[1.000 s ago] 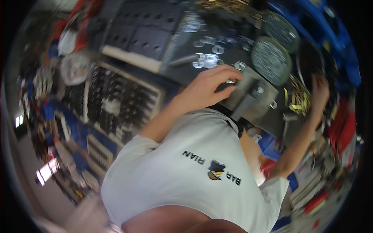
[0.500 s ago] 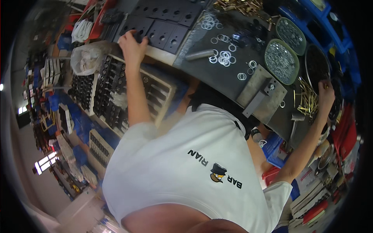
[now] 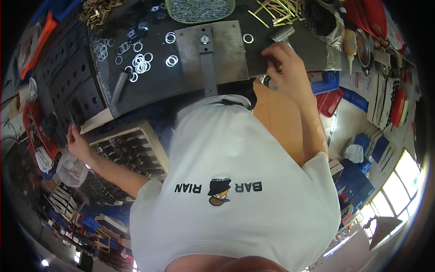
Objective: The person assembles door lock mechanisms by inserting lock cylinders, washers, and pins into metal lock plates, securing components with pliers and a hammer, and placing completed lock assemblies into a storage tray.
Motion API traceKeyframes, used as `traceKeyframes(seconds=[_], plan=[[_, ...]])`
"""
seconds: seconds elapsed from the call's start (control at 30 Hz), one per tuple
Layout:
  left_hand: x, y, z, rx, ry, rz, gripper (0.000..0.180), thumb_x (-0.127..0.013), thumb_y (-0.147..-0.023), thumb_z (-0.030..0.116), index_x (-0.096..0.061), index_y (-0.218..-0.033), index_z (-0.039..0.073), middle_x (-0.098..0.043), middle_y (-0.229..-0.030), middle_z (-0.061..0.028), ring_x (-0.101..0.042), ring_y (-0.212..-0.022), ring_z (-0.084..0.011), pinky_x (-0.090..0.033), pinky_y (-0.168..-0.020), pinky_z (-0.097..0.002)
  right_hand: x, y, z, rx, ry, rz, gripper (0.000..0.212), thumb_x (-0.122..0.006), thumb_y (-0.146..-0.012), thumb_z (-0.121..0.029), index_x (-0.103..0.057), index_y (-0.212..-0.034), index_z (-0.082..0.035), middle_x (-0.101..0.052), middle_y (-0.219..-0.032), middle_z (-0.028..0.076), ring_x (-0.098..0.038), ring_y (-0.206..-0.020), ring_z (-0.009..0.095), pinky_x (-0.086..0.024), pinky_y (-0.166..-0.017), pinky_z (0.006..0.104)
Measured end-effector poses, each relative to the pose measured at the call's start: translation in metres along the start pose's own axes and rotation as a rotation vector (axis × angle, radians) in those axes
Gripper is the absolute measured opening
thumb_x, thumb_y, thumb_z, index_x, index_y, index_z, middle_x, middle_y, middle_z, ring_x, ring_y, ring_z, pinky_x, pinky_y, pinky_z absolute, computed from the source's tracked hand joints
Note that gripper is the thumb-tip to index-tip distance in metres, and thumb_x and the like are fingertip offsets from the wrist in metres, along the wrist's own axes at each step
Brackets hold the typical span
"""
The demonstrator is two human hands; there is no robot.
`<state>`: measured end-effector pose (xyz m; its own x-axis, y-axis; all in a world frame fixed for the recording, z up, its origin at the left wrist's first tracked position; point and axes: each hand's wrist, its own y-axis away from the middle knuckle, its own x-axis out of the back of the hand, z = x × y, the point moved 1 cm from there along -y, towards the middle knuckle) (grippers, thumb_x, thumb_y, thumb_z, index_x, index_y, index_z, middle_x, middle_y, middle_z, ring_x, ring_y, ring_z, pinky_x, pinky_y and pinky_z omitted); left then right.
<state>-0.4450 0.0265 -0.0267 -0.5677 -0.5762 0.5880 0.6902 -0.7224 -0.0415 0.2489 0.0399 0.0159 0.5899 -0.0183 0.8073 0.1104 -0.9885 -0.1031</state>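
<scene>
My left hand (image 3: 79, 143) is at the near left, its fingers stretched up by the edge of the dark plates with holes (image 3: 84, 102). No object shows clearly in it. My right hand (image 3: 290, 70) is over the bench's front edge, just below a hammer (image 3: 283, 34), with fingers curled around a small dark piece (image 3: 273, 62) that shows a spot of yellow; its kind is unclear. Between the hands lies a metal plate (image 3: 233, 50) carrying a dark bar (image 3: 208, 72) with a round fitting at its far end. Metal rings (image 3: 141, 65) lie to its left, near a metal cylinder (image 3: 119, 87).
A green tray of small metal parts (image 3: 199, 11) stands at the back. Brass pins (image 3: 281, 12) are heaped behind the hammer; more brass pieces (image 3: 99, 11) lie far left. Below the bench are a crate of dark parts (image 3: 149, 136), a blue crate (image 3: 327, 81) and a red bin (image 3: 330, 102).
The view has turned with my head, so the bench lies straighter ahead. My right hand has left the brass pins and come nearer, beside the hammer. My left hand is now at the plates' near edge.
</scene>
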Motion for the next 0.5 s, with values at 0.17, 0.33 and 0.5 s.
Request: traceKeyframes(seconds=[0.17,0.33,0.5], plan=[[-0.016,0.054,0.053,0.231,0.725,-0.258,0.057,-0.069,-0.106,0.028,-0.056,-0.149,-0.007,-0.073,-0.122,-0.0168,-0.071,-0.109,-0.0254,-0.056,-0.090,-0.0324,0.023,0.006,0.012,-0.054,-0.898,0.453,0.026,-0.057,-0.108,-0.017,-0.069,-0.110,0.005,-0.067,-0.105,0.014,-0.061,-0.083,0.018,-0.051,-0.073,0.0338],[-0.076,0.114,0.101,0.259,1.482,-0.904,0.090,-0.080,-0.092,0.027,-0.036,-0.166,0.003,-0.068,-0.122,-0.0203,-0.066,-0.116,-0.0311,-0.062,-0.084,-0.0337,0.002,-0.007,0.014,0.014,-1.378,0.421,0.050,-0.049,-0.112,-0.034,-0.065,-0.112,0.012,-0.064,-0.096,0.017,-0.057,-0.079,0.023,-0.047,-0.071,0.0375],[-0.153,0.191,0.193,0.280,1.156,-1.163,0.109,-0.078,-0.087,0.012,-0.013,-0.174,0.026,-0.058,-0.122,-0.0279,-0.072,-0.087,-0.0353,-0.059,-0.047,-0.0295,-0.012,-0.028,0.007,0.037,-1.426,0.228,0.054,-0.049,-0.110,-0.039,-0.065,-0.095,0.010,-0.058,-0.080,0.014,-0.050,-0.069,0.022,-0.041,-0.062,0.0373]])
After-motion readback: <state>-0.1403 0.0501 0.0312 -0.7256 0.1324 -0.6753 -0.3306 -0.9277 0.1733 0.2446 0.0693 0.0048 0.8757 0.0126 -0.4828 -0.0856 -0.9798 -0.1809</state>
